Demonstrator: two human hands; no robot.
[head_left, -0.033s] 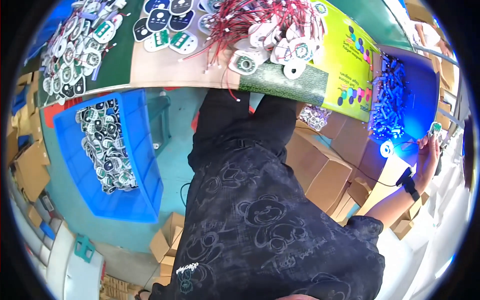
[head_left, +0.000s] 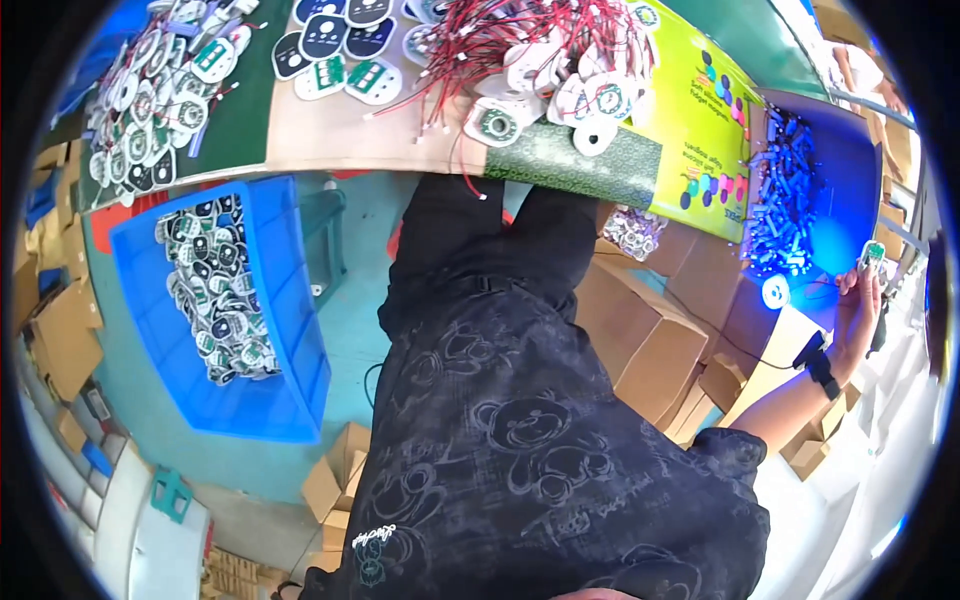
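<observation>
Out at the far right, my right hand (head_left: 856, 312) is closed on a small green circuit board (head_left: 873, 254) with a white backing, held upright at the fingertips. Beside that hand, a white ring-shaped part (head_left: 775, 292) shines brightly in blue light; a thin wire seems to run from it toward my fingers. A dark band with a small black device is strapped round my right wrist. My left hand is out of view; only a bit of its wrist shows at the bottom edge.
A box of small blue-lit cylinders (head_left: 782, 200) stands near my right hand. On the table (head_left: 370, 135) lie red-wired white ring parts (head_left: 595, 95), dark oval panels (head_left: 325, 38) and another parts pile (head_left: 150, 100). A blue crate (head_left: 300, 330) of panels and cardboard boxes (head_left: 640, 335) surround me.
The view has shifted very slightly, so the table and crate sit a little further right. My right hand keeps its hold on the circuit board.
</observation>
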